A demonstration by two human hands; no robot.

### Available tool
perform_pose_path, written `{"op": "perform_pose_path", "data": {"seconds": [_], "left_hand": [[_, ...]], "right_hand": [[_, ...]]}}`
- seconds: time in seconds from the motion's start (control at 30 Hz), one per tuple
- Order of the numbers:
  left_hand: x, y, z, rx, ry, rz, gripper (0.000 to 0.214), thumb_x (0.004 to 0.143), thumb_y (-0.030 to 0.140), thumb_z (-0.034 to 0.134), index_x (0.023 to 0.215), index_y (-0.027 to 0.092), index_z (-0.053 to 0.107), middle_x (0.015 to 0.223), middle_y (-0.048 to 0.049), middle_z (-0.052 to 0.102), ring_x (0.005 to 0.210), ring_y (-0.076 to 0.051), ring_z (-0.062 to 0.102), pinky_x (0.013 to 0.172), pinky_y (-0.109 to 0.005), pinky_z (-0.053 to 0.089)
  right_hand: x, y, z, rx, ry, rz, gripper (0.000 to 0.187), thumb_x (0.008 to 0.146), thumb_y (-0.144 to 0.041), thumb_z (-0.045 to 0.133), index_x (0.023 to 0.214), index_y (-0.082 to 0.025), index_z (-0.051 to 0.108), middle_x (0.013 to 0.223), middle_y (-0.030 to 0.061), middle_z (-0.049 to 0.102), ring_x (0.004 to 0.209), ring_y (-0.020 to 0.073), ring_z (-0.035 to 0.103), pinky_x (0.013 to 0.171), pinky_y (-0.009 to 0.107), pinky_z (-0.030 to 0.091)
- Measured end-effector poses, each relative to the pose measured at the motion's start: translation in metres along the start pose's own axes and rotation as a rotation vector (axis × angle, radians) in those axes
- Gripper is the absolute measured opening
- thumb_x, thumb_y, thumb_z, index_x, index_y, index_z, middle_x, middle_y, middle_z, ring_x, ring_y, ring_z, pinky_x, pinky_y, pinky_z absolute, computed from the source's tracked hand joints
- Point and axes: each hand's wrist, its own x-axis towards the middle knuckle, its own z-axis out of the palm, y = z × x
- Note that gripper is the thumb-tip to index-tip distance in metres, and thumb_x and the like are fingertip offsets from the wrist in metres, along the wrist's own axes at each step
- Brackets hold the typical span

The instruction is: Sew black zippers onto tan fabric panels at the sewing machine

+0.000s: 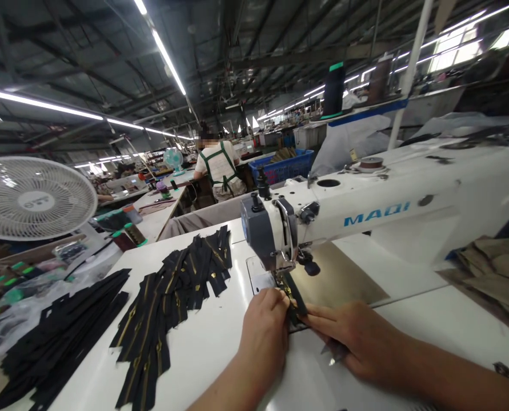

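Zipper strip (297,303) lies at the needle end of the sewing machine (383,197), gold parts showing along it, between my two hands. My left hand (263,322) is bunched at its left side, fingers seemingly pinching the edge; my right hand (359,337) reaches over with fingers stretched, their tips touching the right edge. A pointed, glinting object (332,361) shows under my right palm, and I cannot tell whether I am gripping it. To do this well, I'd want the strip flat and straight, with light, even pressure from both sides, guiding rather than tugging. My left fingertips look very near the needle end, so care matters most there; metal striking the needle would be another risk. More zipper strips (155,319) lie loosely overlapped on the surface (205,345), left of the machine.
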Motion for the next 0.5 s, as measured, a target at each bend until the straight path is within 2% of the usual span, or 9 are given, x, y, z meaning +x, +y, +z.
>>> {"op": "perform_pose_path", "data": {"seconds": [0.13, 0.23, 0.3, 0.4, 0.5], "left_hand": [[-0.001, 0.001, 0.0, -0.017, 0.007, -0.006, 0.024, 0.077, 0.0, 0.049, 0.092, 0.015, 0.062, 0.093, -0.0091, 0.063, 0.085, -0.024, 0.058, 0.075, -0.04, 0.053], [-0.003, 0.001, 0.0, -0.019, 0.004, -0.011, 0.025, 0.077, 0.001, 0.049, 0.094, 0.014, 0.062, 0.094, -0.0096, 0.063, 0.087, -0.025, 0.058, 0.078, -0.04, 0.052], [-0.004, 0.001, -0.001, -0.014, -0.004, -0.008, 0.027, 0.076, 0.001, 0.049, 0.096, 0.014, 0.062, 0.095, -0.01, 0.063, 0.089, -0.025, 0.058, 0.08, -0.041, 0.052], [-0.005, 0.001, -0.001, 0.011, -0.03, 0.012, 0.031, 0.076, 0.003, 0.051, 0.103, 0.015, 0.059, 0.097, -0.0099, 0.062, 0.091, -0.026, 0.058, 0.081, -0.041, 0.052], [-0.005, -0.002, 0.001, 0.069, -0.041, 0.079, 0.039, 0.078, 0.007, 0.054, 0.116, 0.016, 0.053, 0.103, -0.0109, 0.06, 0.094, -0.026, 0.058, 0.082, -0.041, 0.053]], "right_hand": [[0.001, -0.002, 0.001, 0.06, 0.053, 0.006, 0.055, 0.067, -0.005, 0.042, 0.119, -0.015, 0.057, 0.122, 0.0115, 0.058, 0.095, 0.0244, 0.062, 0.078, 0.034, 0.052], [0.001, -0.004, 0.001, 0.099, 0.07, -0.004, 0.052, 0.068, -0.006, 0.041, 0.117, -0.017, 0.057, 0.121, 0.0107, 0.058, 0.097, 0.0234, 0.062, 0.077, 0.032, 0.051], [0.0, -0.002, 0.001, 0.097, 0.092, -0.034, 0.043, 0.071, -0.007, 0.042, 0.108, -0.017, 0.06, 0.113, 0.0093, 0.062, 0.091, 0.0222, 0.063, 0.072, 0.029, 0.05], [0.002, 0.005, -0.002, 0.003, 0.211, -0.047, 0.025, 0.084, -0.013, 0.041, 0.097, -0.017, 0.062, 0.085, 0.0069, 0.066, 0.073, 0.0214, 0.063, 0.061, 0.029, 0.045], [0.011, 0.015, -0.01, -0.121, 0.313, 0.085, 0.025, 0.092, -0.032, 0.047, 0.101, -0.014, 0.061, 0.081, 0.0089, 0.062, 0.075, 0.0257, 0.061, 0.064, 0.034, 0.044]]}}
